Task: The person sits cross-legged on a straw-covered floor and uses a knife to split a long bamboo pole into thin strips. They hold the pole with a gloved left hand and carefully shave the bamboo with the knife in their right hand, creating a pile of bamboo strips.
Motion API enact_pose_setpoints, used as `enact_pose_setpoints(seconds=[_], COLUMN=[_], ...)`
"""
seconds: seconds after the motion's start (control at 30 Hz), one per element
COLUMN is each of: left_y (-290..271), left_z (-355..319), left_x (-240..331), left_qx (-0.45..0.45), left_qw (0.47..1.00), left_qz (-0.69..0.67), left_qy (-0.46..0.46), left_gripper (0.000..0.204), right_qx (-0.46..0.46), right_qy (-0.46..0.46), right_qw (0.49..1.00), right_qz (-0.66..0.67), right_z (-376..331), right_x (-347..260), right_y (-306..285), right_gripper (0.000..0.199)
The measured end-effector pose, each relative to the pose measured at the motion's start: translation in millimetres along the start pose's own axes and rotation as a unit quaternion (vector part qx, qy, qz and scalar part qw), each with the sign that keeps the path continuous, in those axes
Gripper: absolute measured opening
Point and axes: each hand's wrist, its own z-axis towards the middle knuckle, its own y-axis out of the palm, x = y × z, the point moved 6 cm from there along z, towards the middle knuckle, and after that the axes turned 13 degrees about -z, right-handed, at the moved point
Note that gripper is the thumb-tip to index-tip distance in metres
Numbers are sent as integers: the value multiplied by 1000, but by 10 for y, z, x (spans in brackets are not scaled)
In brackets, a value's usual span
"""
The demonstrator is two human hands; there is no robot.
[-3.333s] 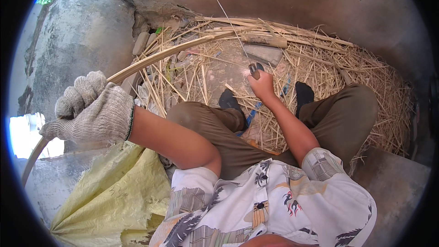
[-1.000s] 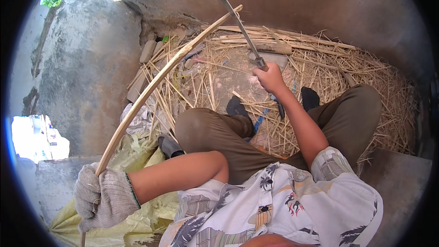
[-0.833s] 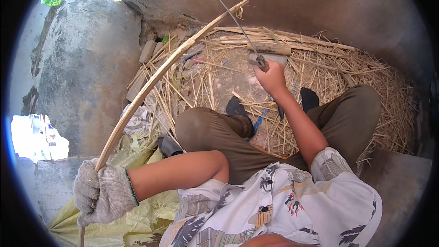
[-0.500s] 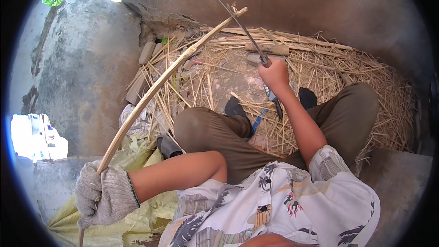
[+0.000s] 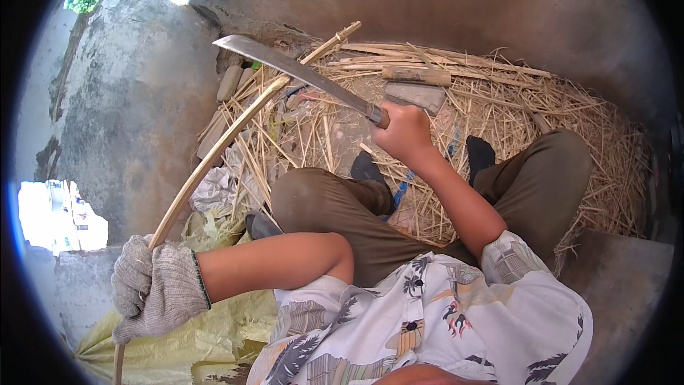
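Note:
My left hand, in a grey knit glove, grips the near end of a long pale bamboo strip at the lower left. The strip bows up and away to a notched tip at the top centre. My bare right hand holds the handle of a long machete. Its blade points up and left and crosses over the strip near the strip's far part. I sit with both knees bent in olive trousers.
Dry bamboo shavings and splints cover the ground ahead. A grey stone block and a short wooden billet lie among them. A yellow woven sack lies at the lower left. Concrete floor stretches to the left.
My right hand picked up the machete from the ground and has swung the blade leftward, down over the strip. My left hand pulled the strip's near end down and back.

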Motion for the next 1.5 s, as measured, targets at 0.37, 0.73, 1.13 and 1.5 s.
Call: enact_pose_setpoints(seconds=[0.37,0.73,1.13,1.5], left_y=[-93,-83,-2,-26], left_z=[-25,15,-16,-52], left_x=[455,268,114,252], left_qx=[15,3,-12,6], left_qw=[1000,1000,996,996], left_qz=[0,7,-72,-70], left_qy=[13,4,-55,-50], left_gripper=[59,63,62,65], right_qx=[-104,-82,-156,-113], right_qy=[181,-23,188,169], right_qw=[973,995,968,979], right_qz=[93,41,64,-16], right_z=[19,-82,88,10], right_x=[587,-317,657,738], right_y=[285,-40,205,250], right_gripper=[25,15,28,24])
